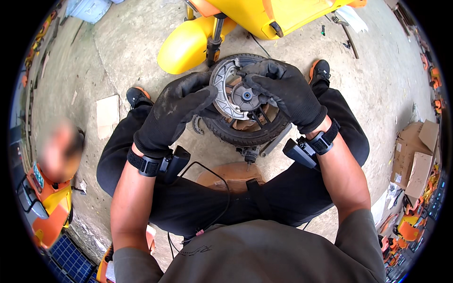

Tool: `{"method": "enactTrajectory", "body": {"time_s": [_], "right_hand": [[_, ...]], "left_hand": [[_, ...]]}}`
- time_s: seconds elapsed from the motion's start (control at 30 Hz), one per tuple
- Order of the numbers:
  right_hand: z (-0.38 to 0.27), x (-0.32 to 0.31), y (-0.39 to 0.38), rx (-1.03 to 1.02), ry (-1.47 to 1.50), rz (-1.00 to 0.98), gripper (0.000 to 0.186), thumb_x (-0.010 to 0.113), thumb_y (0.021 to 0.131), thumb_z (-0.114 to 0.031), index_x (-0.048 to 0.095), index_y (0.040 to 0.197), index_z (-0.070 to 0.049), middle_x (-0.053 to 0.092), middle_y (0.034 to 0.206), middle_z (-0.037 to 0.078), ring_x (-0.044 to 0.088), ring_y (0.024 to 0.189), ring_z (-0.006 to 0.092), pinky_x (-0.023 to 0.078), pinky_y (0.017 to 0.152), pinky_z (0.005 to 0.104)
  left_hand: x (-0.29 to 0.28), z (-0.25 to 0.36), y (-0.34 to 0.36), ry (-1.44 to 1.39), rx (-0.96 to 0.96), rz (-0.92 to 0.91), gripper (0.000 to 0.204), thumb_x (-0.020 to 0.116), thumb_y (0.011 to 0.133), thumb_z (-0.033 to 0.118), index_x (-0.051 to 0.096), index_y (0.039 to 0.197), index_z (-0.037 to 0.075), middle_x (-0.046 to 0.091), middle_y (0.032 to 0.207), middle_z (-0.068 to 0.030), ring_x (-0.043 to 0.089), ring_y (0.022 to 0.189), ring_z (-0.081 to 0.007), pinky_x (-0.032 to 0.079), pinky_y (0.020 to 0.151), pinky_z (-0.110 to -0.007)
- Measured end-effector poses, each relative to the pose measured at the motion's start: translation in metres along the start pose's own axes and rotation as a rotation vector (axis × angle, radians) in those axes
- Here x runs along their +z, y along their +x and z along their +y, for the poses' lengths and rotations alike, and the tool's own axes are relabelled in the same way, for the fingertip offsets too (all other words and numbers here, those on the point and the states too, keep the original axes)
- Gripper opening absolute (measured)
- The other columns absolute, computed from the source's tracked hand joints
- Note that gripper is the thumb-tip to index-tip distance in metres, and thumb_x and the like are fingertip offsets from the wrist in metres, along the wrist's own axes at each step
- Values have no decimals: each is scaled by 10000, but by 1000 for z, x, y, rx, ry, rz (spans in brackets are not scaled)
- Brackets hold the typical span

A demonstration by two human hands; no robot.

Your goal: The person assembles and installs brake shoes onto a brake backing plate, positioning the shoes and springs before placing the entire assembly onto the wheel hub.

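Note:
A black tyre on a spoked wheel [226, 132] lies between my legs, its round hub [246, 95] facing up. Above it is a silver crescent brake shoe [224, 101]. My left hand [179, 104], in a dirty black glove, has its fingers closed on the shoe's left side. My right hand [283, 89], gloved too, has bent fingers at the shoe's upper end beside the hub; what exactly its fingertips hold is partly hidden. Another curved metal piece [197, 125] lies on the floor left of the tyre.
A yellow scooter body with a fork and mudguard [181, 47] stands just beyond the wheel. Cardboard boxes [410, 151] are at right, a flat card [108, 115] at left, a bin [89, 7] top left. Orange-and-yellow machines [49, 203] line both sides, with a blurred patch at left.

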State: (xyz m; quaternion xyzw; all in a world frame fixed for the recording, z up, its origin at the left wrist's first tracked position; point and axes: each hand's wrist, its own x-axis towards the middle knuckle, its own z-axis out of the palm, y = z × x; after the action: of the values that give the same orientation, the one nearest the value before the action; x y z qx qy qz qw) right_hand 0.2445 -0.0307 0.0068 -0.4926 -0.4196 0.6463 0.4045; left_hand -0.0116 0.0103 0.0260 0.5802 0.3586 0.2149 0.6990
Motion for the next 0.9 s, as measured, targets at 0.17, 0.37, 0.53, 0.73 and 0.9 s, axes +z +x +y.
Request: {"method": "enactTrajectory", "body": {"time_s": [0.17, 0.37, 0.53, 0.73, 0.9], "right_hand": [[-1, 2, -1, -29, 72, -9, 254, 648, 944, -93, 637, 1180, -1, 699, 1038, 37, 649, 876, 65, 524, 738, 196], [0, 1, 2, -39, 40, -9, 229, 646, 945, -104, 628, 1154, -12, 691, 1034, 34, 644, 860, 69, 517, 729, 200], [1, 1, 1, 4, 3, 14, 225, 654, 946, -130, 626, 1143, -25, 687, 1011, 24, 630, 830, 53, 510, 687, 198], [3, 2, 1, -18, 29, -2, 224, 658, 948, -136, 630, 1140, -26, 691, 989, 25, 632, 805, 53, 507, 660, 189], [5, 2, 2, -11, 47, -4, 234, 663, 948, -141, 636, 1147, -22, 700, 1001, 40, 646, 820, 59, 521, 667, 190]], "left_hand": [[-6, -7, -2, 262, 128, -17, 333, 543, 987, 103, 546, 1305, 7, 585, 1278, -188, 623, 1083, -237, 534, 889, -336], [-7, -6, -1, 282, 134, -30, 469, 502, 1022, 229, 468, 1386, -65, 611, 1247, -138, 642, 1005, -155, 542, 852, -308], [3, 2, -1, 51, 12, 32, 468, 497, 1022, 236, 474, 1383, -61, 619, 1230, -122, 636, 985, -138, 531, 854, -295], [2, 7, -1, -32, -43, 15, 472, 580, 983, 211, 497, 1368, -50, 588, 1264, -120, 585, 1115, -144, 519, 944, -314], [0, 0, -1, 91, 2, 34, 491, 513, 1010, 256, 474, 1391, -50, 650, 1079, -49, 611, 891, -84, 501, 791, -246]]}}
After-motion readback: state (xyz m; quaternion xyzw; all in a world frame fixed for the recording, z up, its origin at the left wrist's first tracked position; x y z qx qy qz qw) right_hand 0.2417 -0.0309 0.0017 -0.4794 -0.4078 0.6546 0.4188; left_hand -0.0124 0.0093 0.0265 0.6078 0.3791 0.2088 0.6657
